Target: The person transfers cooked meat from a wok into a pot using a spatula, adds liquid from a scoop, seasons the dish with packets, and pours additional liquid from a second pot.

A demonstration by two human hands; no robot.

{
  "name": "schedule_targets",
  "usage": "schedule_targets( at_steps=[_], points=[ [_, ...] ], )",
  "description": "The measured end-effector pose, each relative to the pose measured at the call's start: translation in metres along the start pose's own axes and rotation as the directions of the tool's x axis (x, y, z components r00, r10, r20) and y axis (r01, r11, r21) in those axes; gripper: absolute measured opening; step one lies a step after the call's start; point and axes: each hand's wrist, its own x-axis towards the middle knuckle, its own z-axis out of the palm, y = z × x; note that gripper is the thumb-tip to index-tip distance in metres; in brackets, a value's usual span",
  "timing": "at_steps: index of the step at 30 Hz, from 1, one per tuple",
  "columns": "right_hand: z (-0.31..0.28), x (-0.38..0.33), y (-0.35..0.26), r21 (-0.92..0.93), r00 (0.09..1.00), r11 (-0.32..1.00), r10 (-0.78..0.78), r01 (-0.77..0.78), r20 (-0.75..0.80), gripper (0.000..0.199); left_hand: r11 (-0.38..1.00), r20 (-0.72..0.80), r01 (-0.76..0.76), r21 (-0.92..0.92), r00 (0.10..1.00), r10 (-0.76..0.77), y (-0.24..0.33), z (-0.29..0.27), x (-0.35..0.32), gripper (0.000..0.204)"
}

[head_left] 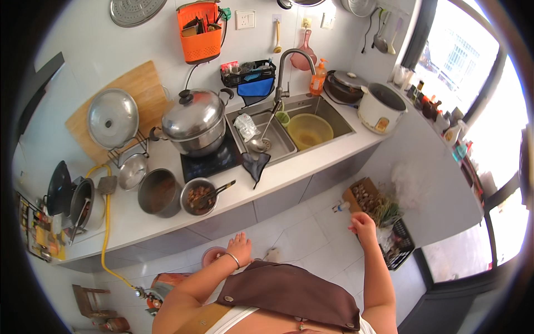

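My left hand [239, 249], with a bangle at the wrist, is held out over the floor in front of the counter. Its fingers are stretched and hold nothing. Beyond it on the counter edge stands a steel bowl [191, 208] of brown food pieces with dark-handled tongs [214, 192] resting in it. Beside that bowl is a deep steel pot [160, 193] with a brown-stained inside. My right hand [364, 227] is raised on the right with its fingers curled in, and nothing shows in it. Nearest to it in the picture is a cardboard box [361, 195] of roundish produce on the floor.
A lidded steamer pot [196, 123] stands on the black cooktop [214, 161]. The double sink [272, 158] holds a ladle [259, 146] and a yellow basin [310, 132]. A yellow hose [105, 239] runs down to a gas cylinder [167, 284]. A black crate [400, 245] sits by the right wall.
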Motion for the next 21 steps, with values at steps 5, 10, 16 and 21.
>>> schedule_targets(
  at_steps=[5, 10, 16, 21],
  points=[
    [0.003, 0.14, -0.127, -0.062, 0.996, 0.995, -0.068, 0.072, 0.066, 0.043, 0.984, -0.203, 0.136, -0.117, 0.966, -0.158, -0.009, -0.041, 0.091, 0.076],
    [0.014, 0.311, -0.204, -0.21, 0.983, 0.961, -0.163, 0.179, 0.088, 0.045, 0.945, -0.201, 0.197, -0.262, 0.947, -0.253, -0.013, -0.06, 0.132, 0.067],
    [0.068, 0.545, -0.27, -0.613, 0.814, 0.602, -0.568, 0.511, 0.12, 0.049, 0.907, -0.478, 0.099, -0.41, 0.823, -0.306, -0.012, -0.041, 0.164, 0.048],
    [0.148, 0.653, -0.363, -0.521, 0.79, 0.644, -0.604, 0.56, 0.102, 0.048, 0.784, -0.458, 0.225, -0.578, 0.706, -0.54, 0.033, -0.087, 0.176, 0.036]
  ],
)
